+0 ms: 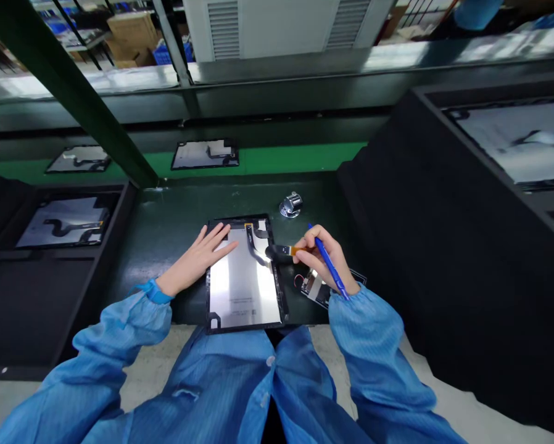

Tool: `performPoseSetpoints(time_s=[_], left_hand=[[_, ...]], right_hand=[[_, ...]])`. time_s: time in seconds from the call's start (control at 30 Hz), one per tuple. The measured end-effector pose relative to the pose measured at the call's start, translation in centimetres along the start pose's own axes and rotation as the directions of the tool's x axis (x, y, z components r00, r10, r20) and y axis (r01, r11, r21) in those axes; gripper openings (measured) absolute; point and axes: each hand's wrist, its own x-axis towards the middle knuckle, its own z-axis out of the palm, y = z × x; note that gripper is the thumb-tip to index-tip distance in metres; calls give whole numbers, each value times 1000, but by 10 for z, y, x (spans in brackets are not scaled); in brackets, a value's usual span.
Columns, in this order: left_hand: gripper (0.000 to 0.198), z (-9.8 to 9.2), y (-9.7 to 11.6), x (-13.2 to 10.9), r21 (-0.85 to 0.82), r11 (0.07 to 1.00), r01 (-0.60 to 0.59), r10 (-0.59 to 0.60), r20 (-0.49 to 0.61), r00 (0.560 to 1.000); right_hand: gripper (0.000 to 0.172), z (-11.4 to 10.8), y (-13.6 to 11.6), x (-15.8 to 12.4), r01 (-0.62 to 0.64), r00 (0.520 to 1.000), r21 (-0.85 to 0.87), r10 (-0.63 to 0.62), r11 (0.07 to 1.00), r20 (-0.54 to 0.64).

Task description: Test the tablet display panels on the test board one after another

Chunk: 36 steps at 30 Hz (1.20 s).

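Observation:
A display panel with a silvery back and black border lies on the dark green bench near its front edge. My left hand rests flat with spread fingers on the panel's upper left. On the right, my right hand pinches the orange end of a black flex cable that runs off the panel's right side. A blue pen is also held in this hand, lying slantwise across it. Partly under my right forearm is a small circuit board with a thin red wire.
A shiny metal knob-like piece stands behind the panel. More display panels lie on the green strip, in the left black tray and in the raised right tray. A slanted green post rises at left.

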Motion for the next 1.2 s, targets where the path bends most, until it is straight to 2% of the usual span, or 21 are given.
performPoseSetpoints(time_s=[0.1, 0.17, 0.23, 0.3, 0.4, 0.47, 0.57, 0.8, 1.0, 1.07, 1.2], left_hand=[[71, -18, 21, 12, -122, 987, 105, -107, -11, 994], [56, -28, 42, 30, -314, 944, 102, -137, -91, 986], [36, -31, 64, 50, -526, 843, 114, -214, -134, 968], [19, -29, 81, 68, -698, 693, 177, -293, -49, 955], [13, -21, 91, 81, -830, 501, 244, -319, 85, 944], [9, -16, 90, 83, -859, 450, 243, -317, 101, 943], [8, -14, 88, 82, -871, 429, 240, -308, 108, 945], [10, -17, 90, 83, -909, 330, 255, -289, 160, 944], [16, -10, 92, 82, -934, 154, 322, -285, 270, 920], [18, -11, 93, 83, -934, 165, 317, -274, 266, 924], [19, -24, 89, 77, -923, 275, 268, -304, 181, 935]], right_hand=[[32, 9, 1, 3, -3, 1000, -53, 4, 999, 20], [31, 15, 3, 4, -3, 999, -89, 8, 996, 50], [30, 20, 4, 4, -2, 997, -116, 11, 993, 79], [30, 23, 6, 4, -3, 994, -129, 16, 992, 104], [31, 25, 8, 2, -11, 993, -148, 28, 989, 114], [31, 25, 9, 1, -16, 993, -171, 36, 985, 114], [30, 25, 10, 0, -11, 992, -183, 34, 983, 120], [36, 25, 11, -1, 0, 996, -79, 7, 997, 89], [37, 24, 11, -1, -1, 995, -117, 13, 993, 100], [37, 25, 12, -1, 6, 994, -121, 7, 993, 107], [35, 24, 11, -2, 39, 997, -150, -29, 988, 64]])
